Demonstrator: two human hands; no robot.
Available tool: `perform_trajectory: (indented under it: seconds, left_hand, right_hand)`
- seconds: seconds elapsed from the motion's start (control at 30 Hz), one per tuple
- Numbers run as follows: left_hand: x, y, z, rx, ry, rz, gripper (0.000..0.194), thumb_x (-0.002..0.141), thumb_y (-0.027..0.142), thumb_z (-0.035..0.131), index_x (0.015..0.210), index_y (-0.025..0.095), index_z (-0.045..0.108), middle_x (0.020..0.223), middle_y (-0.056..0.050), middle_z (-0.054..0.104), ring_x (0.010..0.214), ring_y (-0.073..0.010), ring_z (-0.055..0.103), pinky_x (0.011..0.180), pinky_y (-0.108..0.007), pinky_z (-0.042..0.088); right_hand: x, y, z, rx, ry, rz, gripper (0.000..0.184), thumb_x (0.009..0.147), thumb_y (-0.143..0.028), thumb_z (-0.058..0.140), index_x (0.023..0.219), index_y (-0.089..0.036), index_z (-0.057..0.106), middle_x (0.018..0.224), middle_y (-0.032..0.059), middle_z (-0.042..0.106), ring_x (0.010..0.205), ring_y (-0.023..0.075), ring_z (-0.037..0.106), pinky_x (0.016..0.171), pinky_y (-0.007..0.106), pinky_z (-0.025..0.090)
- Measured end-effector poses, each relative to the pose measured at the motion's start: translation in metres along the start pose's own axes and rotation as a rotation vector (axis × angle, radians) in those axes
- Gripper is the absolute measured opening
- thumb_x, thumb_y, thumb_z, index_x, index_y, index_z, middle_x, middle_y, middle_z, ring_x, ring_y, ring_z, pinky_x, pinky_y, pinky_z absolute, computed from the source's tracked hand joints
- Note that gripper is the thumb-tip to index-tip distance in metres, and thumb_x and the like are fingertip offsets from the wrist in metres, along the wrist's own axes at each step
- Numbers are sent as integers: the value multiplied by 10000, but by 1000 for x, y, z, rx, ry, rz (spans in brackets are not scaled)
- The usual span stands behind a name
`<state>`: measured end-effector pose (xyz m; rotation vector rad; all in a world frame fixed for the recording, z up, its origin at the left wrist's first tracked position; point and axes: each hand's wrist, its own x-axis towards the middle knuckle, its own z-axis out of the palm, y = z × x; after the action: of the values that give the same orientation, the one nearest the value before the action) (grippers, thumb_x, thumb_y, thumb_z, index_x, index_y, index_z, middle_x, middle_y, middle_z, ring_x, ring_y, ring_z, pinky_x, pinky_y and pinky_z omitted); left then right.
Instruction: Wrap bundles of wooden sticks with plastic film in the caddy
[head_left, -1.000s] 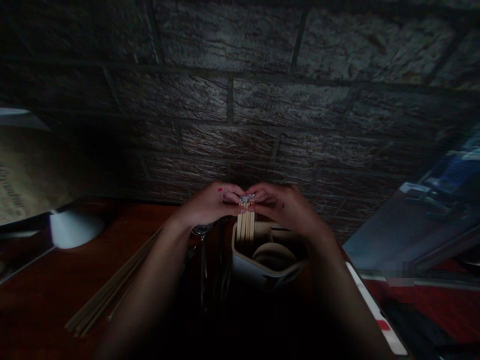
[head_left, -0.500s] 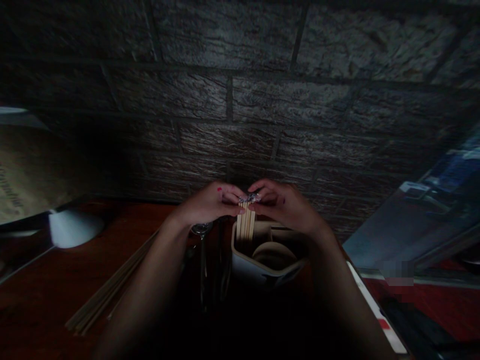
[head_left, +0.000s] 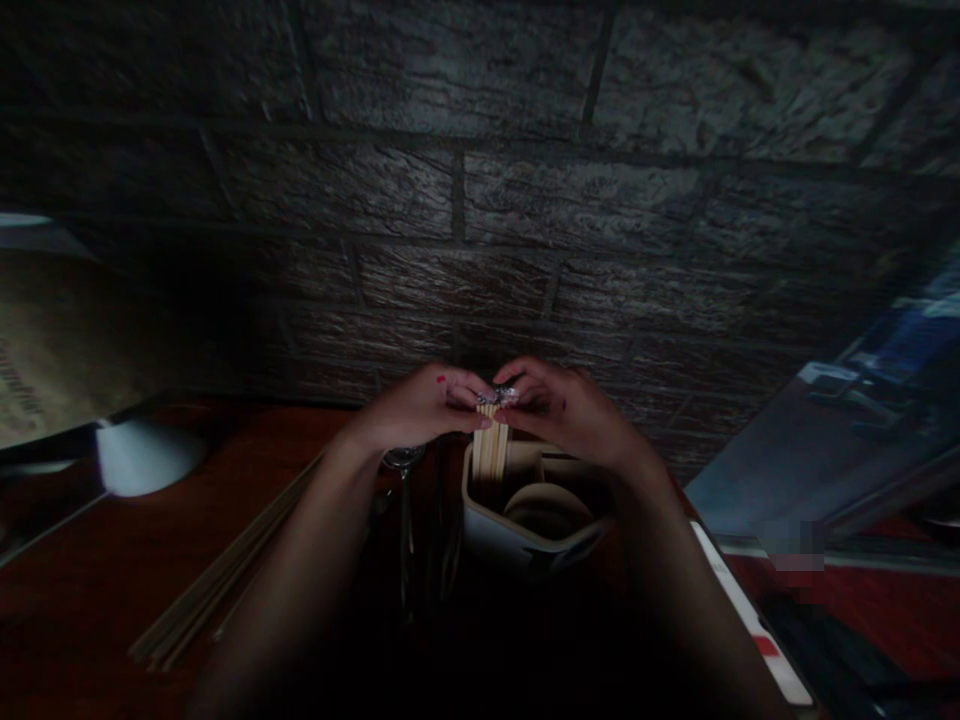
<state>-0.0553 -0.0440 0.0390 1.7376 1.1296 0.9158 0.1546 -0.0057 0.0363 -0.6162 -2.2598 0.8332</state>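
Pale wood, lower centre of frame | pinched bundled sticks (head_left: 491, 450) at their tops, beside silvery scrap (head_left: 506, 394), with left hand (head_left: 420, 405) and right hand (head_left: 568, 410) | held lower ends inside beige-rimmed container (head_left: 495, 532)

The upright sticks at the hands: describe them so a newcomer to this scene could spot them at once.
Below the brick wall, an open container sits on the brown table. At its left side, pale sticks rise to the left hand and right hand. Unlike the loose sticks lying farther left, these stand upright, with shiny silvery material at their tops.
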Motion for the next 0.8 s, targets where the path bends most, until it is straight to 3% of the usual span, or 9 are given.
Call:
perform_trajectory:
  seconds: [0.53, 0.8]
  left_hand:
    - [1, -4, 0, 2, -42, 53, 296, 700, 197, 753, 977, 127, 672, 904, -47, 753, 824, -162, 701, 752, -283, 538]
    - [1, -10, 0, -3, -77, 70, 310, 730, 171, 732, 1028, 131, 658, 923, -45, 751, 828, -159, 702, 758, -286, 544]
  right_hand:
    - [0, 0, -2, -21, -57, 32, 451, 803, -314, 720, 1219, -248, 557, 889, 4, 705, 799, 156, 684, 718, 278, 554]
    - [-2, 4, -3, 92, -103, 85, 516, 800, -282, 719, 1274, -241, 518, 877, 3, 691, 802, 152, 672, 714, 274, 544]
